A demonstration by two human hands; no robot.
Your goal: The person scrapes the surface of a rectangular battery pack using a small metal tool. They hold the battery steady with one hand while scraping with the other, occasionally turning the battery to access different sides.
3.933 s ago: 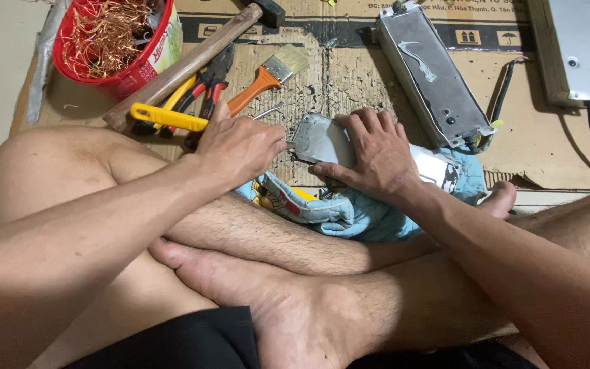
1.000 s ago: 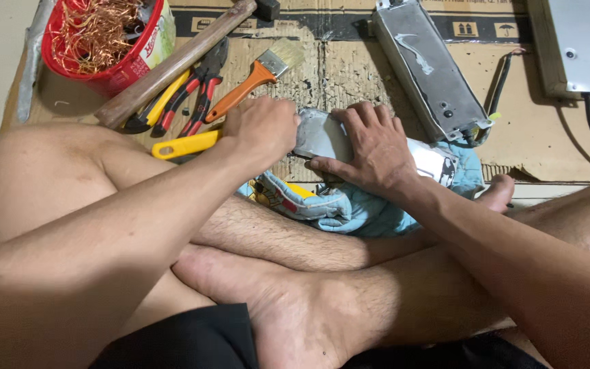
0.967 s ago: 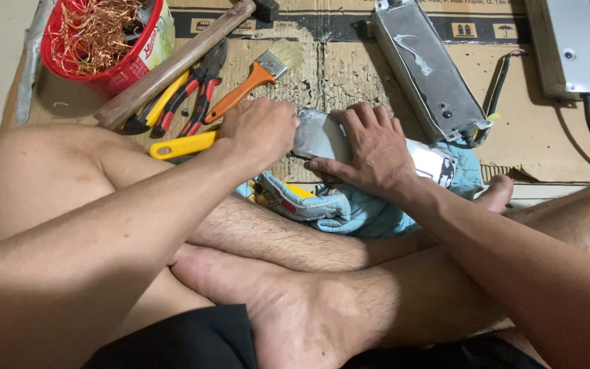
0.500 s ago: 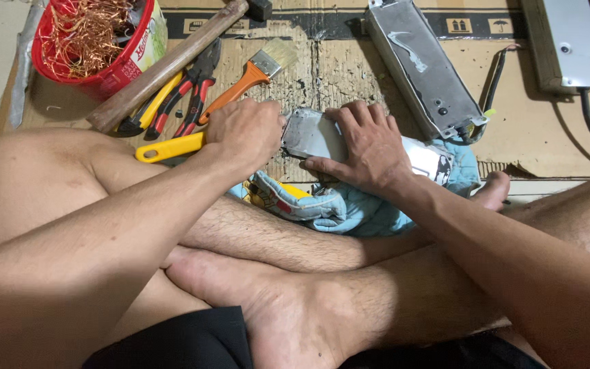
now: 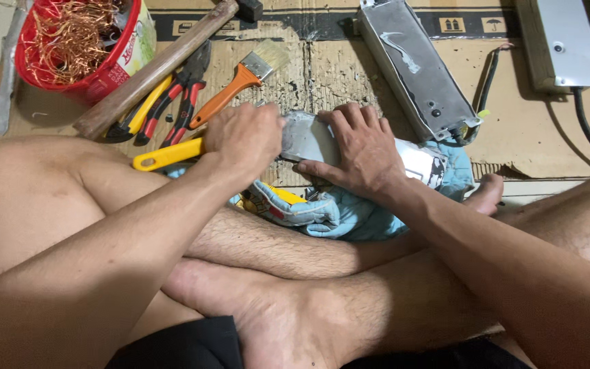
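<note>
The left hand [image 5: 244,140] hides the yellow-handled tool [image 5: 169,156]'s working end, perhaps a blade.

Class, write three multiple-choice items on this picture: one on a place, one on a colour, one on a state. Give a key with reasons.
1. Where does the red tub of copper wire stand? A far left B far right C in the lap
2. What colour is the paintbrush handle? A blue B orange C green
3. The right hand on the grey metal piece is: A lifted off B fisted C flat

Key: A, it sits by the left edge; B, orange below the ferrule; C, its fingers are spread on the metal.
</note>
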